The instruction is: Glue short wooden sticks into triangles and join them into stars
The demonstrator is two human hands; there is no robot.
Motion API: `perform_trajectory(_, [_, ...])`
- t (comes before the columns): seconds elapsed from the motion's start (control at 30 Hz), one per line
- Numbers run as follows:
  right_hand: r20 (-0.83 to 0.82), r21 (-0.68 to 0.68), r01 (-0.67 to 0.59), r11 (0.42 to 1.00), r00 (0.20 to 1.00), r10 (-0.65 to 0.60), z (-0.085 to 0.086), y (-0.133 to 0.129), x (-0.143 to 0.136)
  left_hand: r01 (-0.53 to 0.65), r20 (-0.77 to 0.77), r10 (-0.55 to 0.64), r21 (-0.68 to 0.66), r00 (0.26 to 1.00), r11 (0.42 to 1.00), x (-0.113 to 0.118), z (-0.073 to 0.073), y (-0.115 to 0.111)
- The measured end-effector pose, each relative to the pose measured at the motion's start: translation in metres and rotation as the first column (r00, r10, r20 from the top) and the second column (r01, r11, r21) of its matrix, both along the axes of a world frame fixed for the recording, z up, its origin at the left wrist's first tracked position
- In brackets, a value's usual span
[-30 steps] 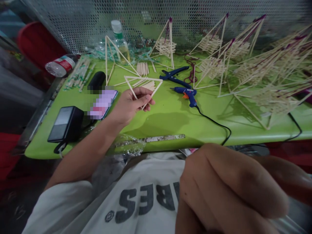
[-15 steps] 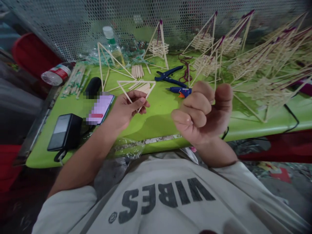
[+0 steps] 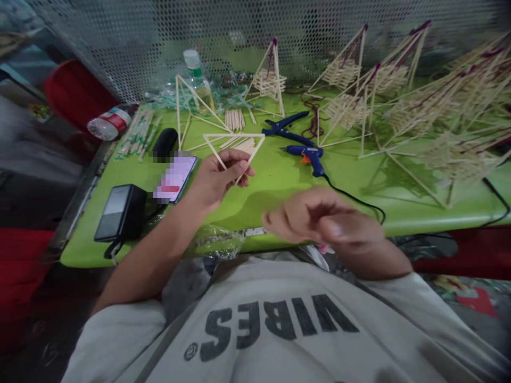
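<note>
My left hand (image 3: 221,178) is closed on a triangle of thin wooden sticks (image 3: 233,136), pinching it near its lower corner. The triangle's straight top side faces away from me. Over the table's near edge, my right hand (image 3: 323,218) is curled and smeared by motion, with nothing visible in it. Beyond the right hand lies a blue glue gun (image 3: 305,152) with an orange trigger and a black cord. Blue-handled cutters (image 3: 285,128) rest just behind it. Short cut sticks (image 3: 235,119) and flat loose sticks (image 3: 245,144) lie behind the triangle.
Several stick pyramids with purple string (image 3: 347,109) crowd the right side. A bare stick frame (image 3: 178,111) stands back left. Around the left lie a phone (image 3: 175,178), a black power bank (image 3: 120,213), wrapped sticks (image 3: 136,133) and a bottle (image 3: 109,123). Another bottle (image 3: 202,85) stands behind.
My right hand has dropped from its raised fist toward me and the table edge, uncovering the glue gun. My left hand keeps the triangle. The whole view has shifted slightly.
</note>
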State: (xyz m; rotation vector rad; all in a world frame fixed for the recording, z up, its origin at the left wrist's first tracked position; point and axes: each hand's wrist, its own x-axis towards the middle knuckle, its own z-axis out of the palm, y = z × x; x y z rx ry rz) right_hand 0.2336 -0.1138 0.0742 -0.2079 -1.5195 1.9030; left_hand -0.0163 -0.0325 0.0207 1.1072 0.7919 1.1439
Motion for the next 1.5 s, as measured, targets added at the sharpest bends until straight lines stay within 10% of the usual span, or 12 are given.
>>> perform_trajectory(0.07, [0.079,0.254,0.306,0.917,0.939,-0.335,-0.004,0.013,0.000,-0.001,0.001,0.001,0.025,1.000,1.000,0.000,-0.001,0.000])
perform_trajectory(0.2, [-0.081,0.439,0.758,0.482,0.568,-0.819,-0.024,0.070,-0.006,0.002,-0.026,0.000,0.093,1.000,0.996,-0.002,-0.006,0.000])
perform_trajectory(0.37, [0.020,0.305,0.659,0.688,0.718,-0.696,-0.049,0.106,-0.021,0.023,-0.061,-0.013,0.158,0.998,0.987,0.000,-0.009,-0.004])
perform_trajectory(0.47, [-0.036,0.260,0.646,0.717,0.749,-0.662,-0.056,0.095,-0.032,0.038,-0.087,-0.022,0.188,0.996,0.981,0.005,-0.006,-0.008])
perform_trajectory(0.63, [-0.075,0.279,0.678,0.680,0.721,-0.689,-0.058,0.086,-0.035,0.053,-0.108,-0.035,0.175,0.994,0.983,0.012,-0.001,-0.012])
perform_trajectory(0.83, [-0.214,0.589,0.722,0.361,0.571,-0.793,-0.062,0.094,-0.014,-0.083,-0.047,0.106,0.353,0.993,0.932,0.001,-0.003,-0.009])
perform_trajectory(0.97, [-0.230,0.695,0.672,0.255,0.544,-0.807,-0.058,0.090,-0.005,-0.132,-0.167,0.248,0.511,0.954,0.850,-0.006,0.002,-0.015])
perform_trajectory(1.23, [-0.164,0.739,0.616,0.272,0.556,-0.815,-0.052,0.080,-0.005,0.015,-0.475,0.336,0.594,0.813,0.804,-0.005,0.005,-0.021])
perform_trajectory(1.5, [-0.106,0.585,0.704,0.404,0.560,-0.822,-0.049,0.091,0.003,0.277,-0.727,0.126,0.408,0.675,0.870,-0.008,0.012,-0.013])
